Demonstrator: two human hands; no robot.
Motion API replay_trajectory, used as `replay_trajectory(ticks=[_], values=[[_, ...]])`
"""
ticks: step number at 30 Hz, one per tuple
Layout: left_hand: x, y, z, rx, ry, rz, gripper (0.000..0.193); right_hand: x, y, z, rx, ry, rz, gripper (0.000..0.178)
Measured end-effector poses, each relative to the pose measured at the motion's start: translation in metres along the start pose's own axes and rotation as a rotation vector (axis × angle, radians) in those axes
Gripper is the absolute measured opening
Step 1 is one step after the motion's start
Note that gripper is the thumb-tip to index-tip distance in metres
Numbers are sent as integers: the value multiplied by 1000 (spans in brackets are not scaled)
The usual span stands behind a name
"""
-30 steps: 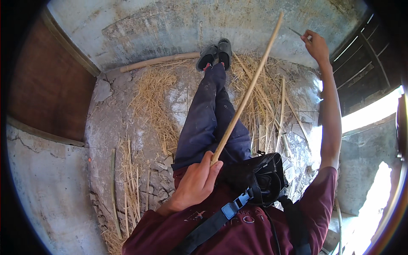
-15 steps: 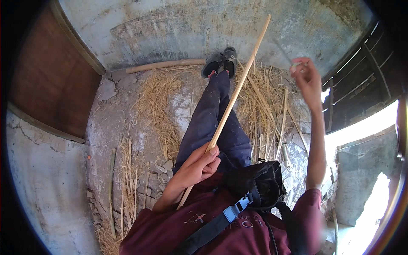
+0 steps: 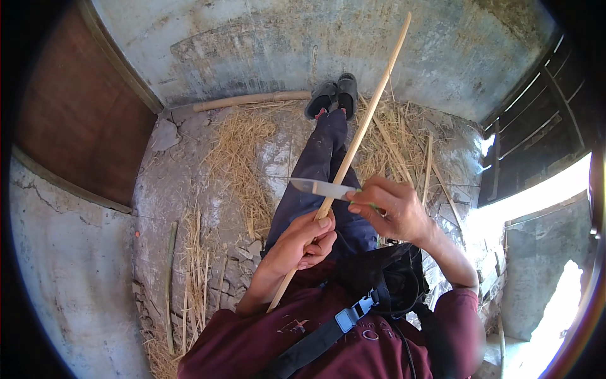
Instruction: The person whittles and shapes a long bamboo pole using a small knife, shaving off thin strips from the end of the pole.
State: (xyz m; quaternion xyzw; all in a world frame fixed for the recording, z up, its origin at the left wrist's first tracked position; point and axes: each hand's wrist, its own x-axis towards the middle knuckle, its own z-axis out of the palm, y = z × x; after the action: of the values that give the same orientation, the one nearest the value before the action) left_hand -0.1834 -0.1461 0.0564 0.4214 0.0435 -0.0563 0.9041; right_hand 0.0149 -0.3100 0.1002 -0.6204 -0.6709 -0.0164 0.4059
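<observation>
My left hand [image 3: 302, 241] is closed round the lower part of a long, pale bamboo strip [image 3: 369, 112]. The strip slants up and to the right, away from my body, and its lower end reaches my shirt. In my right hand [image 3: 394, 207] is a knife [image 3: 322, 188] with a green handle, mostly covered by my fingers. Its blade points left and lies across the strip just above my left hand. Whether the edge bites into the strip I cannot tell.
My outstretched legs [image 3: 315, 158] lie across the floor. Piles of shavings [image 3: 240, 151] lie on both sides of them. A thick bamboo pole [image 3: 252, 101] runs along the far wall. Several strips [image 3: 196, 278] lie at the left. A black bag [image 3: 385, 271] rests on my lap.
My right hand has come from far out at the right, down and left, bringing the knife across the strip. My left hand keeps its hold and has shifted slightly right.
</observation>
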Motion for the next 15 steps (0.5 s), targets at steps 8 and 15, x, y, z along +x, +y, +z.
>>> replay_trajectory(ticks=[8, 15], values=[[-5, -6, 4, 195, 82, 64, 31, 0, -17, 15, -29, -61, -67, 23], [-16, 1, 15, 88, 66, -6, 25, -4, -22, 14, -92, -47, -81, 23]])
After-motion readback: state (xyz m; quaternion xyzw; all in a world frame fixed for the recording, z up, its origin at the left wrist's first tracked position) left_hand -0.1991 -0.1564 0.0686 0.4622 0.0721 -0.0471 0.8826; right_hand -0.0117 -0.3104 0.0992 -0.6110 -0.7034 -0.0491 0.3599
